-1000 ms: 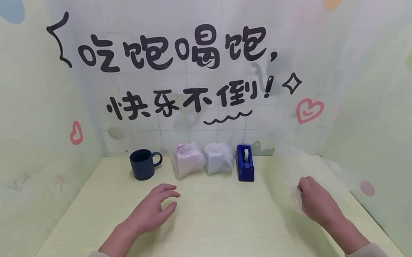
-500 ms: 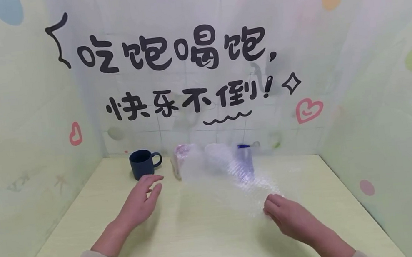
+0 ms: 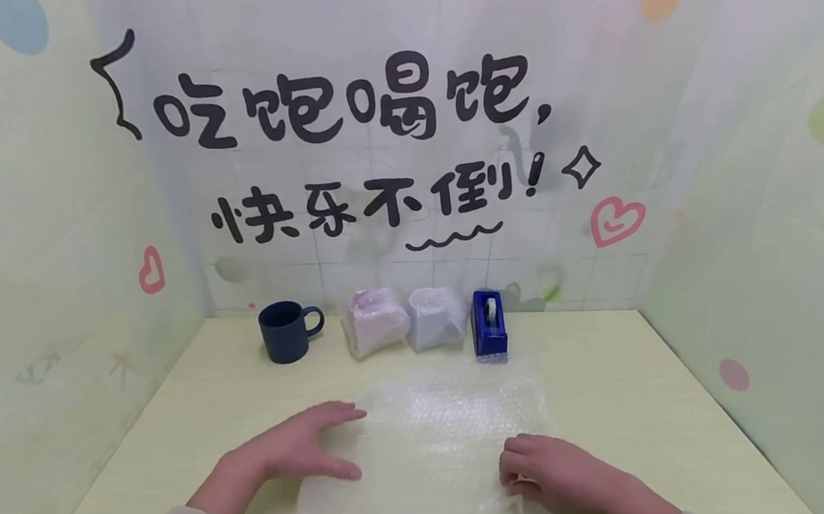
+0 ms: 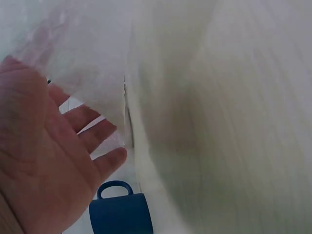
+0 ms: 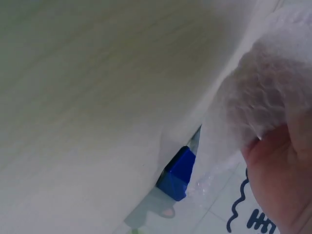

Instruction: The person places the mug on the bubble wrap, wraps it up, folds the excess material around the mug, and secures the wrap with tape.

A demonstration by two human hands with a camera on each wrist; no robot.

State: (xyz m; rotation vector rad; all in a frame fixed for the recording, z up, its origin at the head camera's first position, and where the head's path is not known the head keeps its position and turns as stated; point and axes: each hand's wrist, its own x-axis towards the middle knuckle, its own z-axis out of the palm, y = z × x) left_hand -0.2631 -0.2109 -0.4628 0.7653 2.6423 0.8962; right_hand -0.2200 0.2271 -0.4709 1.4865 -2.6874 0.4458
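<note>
A clear sheet of bubble wrap (image 3: 430, 431) spreads over the front middle of the table. My right hand (image 3: 556, 476) pinches its right edge with curled fingers; in the right wrist view the bubble wrap (image 5: 263, 83) hides most of the fingertips. At the sheet's left edge is my left hand (image 3: 300, 449), fingers apart and thumb stretched out, holding nothing. Seen from the left wrist, the left hand's fingers (image 4: 95, 134) lie partly behind the translucent film (image 4: 92, 44).
Along the back stand a dark blue mug (image 3: 284, 331), a pinkish wrapped bundle (image 3: 376, 322), a whitish wrapped bundle (image 3: 437, 318) and a blue tape dispenser (image 3: 489, 322). The sheet's far edge reaches the dispenser's front. Printed curtains (image 3: 773, 252) enclose the table's sides and back.
My right hand has brought the bubble wrap leftward from the right side and down onto the table. My left hand went toward the mug, then came back nearer to the sheet.
</note>
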